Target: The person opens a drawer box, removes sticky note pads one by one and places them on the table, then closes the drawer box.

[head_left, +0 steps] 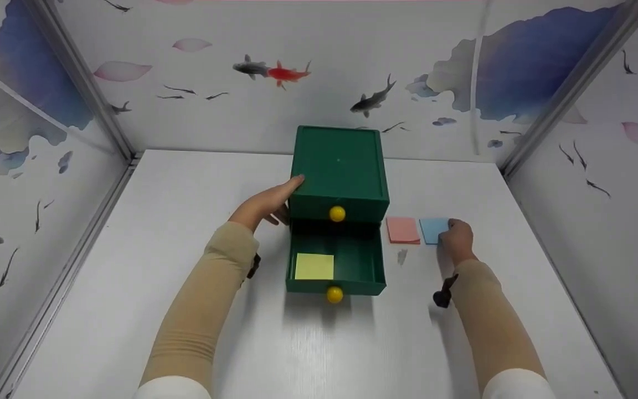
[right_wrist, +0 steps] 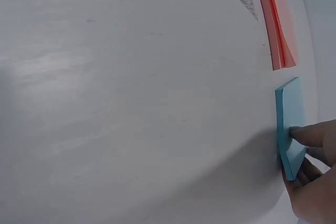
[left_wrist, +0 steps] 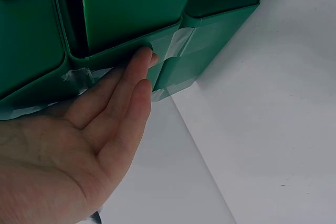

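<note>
In the head view a green two-drawer box (head_left: 339,160) stands with its lower drawer (head_left: 360,266) pulled out. A yellow sticky note pad (head_left: 314,267) lies inside that drawer on the left. My left hand (head_left: 266,205) rests against the box's left side, its thumb at the top edge. Its fingers lie nearly straight along the taped side (left_wrist: 178,45) in the left wrist view. To the right of the box, my right hand (head_left: 459,239) pinches the right edge of a blue sticky note pad (head_left: 432,228), thumb on its face in the right wrist view.
Between the box and the blue pad lies a pink sticky note pad (head_left: 403,230), with a small grey mark (head_left: 402,256) on the white table (head_left: 319,354) below it. Yellow knobs (head_left: 335,295) stick out from the drawer fronts. Printed wall panels (head_left: 319,33) enclose the table at the back and sides.
</note>
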A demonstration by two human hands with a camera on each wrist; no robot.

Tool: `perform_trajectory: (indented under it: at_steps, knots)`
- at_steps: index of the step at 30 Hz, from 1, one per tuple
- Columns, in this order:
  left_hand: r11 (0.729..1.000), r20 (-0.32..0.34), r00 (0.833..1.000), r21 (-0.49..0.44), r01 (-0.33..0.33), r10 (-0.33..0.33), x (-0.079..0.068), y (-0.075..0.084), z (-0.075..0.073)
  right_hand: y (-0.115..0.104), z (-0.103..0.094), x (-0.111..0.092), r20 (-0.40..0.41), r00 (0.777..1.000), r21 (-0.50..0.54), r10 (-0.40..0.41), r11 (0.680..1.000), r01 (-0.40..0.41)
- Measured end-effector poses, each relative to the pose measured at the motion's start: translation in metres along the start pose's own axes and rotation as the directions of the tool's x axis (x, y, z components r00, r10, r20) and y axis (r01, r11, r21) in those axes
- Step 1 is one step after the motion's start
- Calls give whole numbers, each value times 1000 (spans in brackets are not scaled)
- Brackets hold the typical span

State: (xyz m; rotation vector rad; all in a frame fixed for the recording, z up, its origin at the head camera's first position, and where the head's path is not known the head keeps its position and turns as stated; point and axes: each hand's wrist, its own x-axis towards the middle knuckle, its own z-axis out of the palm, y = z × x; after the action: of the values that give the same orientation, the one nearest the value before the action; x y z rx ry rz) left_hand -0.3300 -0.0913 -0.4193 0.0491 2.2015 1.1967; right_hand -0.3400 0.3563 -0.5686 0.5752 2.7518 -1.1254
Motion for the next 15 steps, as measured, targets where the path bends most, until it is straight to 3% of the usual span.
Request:
perform_trajectory:
  at_steps: [6, 15]
  knots:
    - [1000, -1, 1000, -5, -8, 8, 0, -1, -1, 0, 0, 1, -3, 1000, -33, 18, 999, -18]
    - [1000, 4, 1000, 13, -11, 11, -2, 0, 0, 1, -9, -5, 10, 999, -67, -31, 997, 32]
